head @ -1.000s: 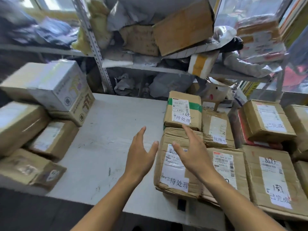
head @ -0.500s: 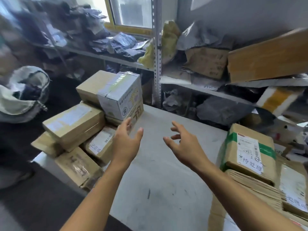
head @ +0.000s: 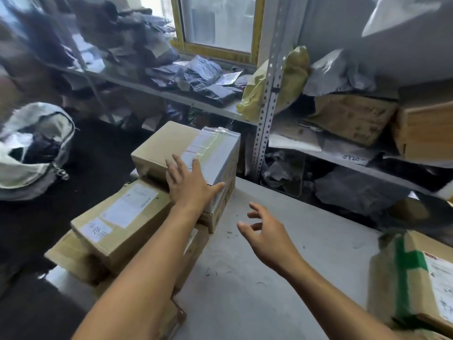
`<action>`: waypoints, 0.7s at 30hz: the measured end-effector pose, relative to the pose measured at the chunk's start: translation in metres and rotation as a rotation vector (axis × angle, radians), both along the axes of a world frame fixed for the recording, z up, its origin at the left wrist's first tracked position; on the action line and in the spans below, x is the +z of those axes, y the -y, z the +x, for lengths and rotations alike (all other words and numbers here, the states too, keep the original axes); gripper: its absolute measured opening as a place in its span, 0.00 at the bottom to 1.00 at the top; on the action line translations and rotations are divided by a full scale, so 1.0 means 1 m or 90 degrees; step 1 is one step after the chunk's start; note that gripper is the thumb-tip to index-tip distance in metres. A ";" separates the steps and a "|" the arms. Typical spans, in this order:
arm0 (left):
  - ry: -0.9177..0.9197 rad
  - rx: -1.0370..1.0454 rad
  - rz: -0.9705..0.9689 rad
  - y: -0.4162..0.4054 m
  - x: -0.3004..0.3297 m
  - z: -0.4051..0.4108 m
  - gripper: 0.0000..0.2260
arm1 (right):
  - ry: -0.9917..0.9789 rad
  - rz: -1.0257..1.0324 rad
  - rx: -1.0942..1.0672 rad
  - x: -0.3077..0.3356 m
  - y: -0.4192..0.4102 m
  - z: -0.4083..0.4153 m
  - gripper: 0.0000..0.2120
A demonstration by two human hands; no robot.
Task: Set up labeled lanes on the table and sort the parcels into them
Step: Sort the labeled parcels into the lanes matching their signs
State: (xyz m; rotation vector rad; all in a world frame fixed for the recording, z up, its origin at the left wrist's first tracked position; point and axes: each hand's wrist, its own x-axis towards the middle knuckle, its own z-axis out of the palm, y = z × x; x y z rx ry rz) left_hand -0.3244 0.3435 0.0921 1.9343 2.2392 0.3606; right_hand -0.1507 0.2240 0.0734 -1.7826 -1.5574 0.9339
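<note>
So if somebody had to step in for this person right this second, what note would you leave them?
Left hand: open, fingers spread over the taped box topping the stack at the table's left end; whether it touches is unclear.
Right hand: open, empty, above the bare table.
Parcels: a labeled brown box lies lower in that stack; a green-taped box with a written label lies at the right edge.
Done: some boxes carry written labels.
Left: the left stack looks unsorted; the taped box seems next.

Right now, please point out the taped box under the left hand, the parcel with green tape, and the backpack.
taped box (head: 171, 143): head view, bare brown top.
parcel with green tape (head: 404, 263): head view, green strip.
backpack (head: 31, 165): head view, pale front panel.
</note>
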 end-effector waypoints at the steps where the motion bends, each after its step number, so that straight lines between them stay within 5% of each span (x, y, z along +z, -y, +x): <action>1: -0.018 -0.006 0.008 -0.003 -0.004 0.000 0.48 | 0.002 -0.004 -0.005 -0.002 -0.003 0.000 0.30; 9: -0.050 -0.079 0.087 0.007 -0.007 0.018 0.39 | -0.006 -0.030 -0.028 -0.012 -0.013 -0.001 0.28; 15: 0.296 -0.034 0.142 0.016 0.021 0.017 0.33 | -0.059 -0.025 -0.085 -0.012 -0.014 0.016 0.25; 21: 0.650 0.055 0.035 0.053 0.021 0.038 0.26 | -0.314 -0.068 -0.182 -0.006 0.002 0.048 0.30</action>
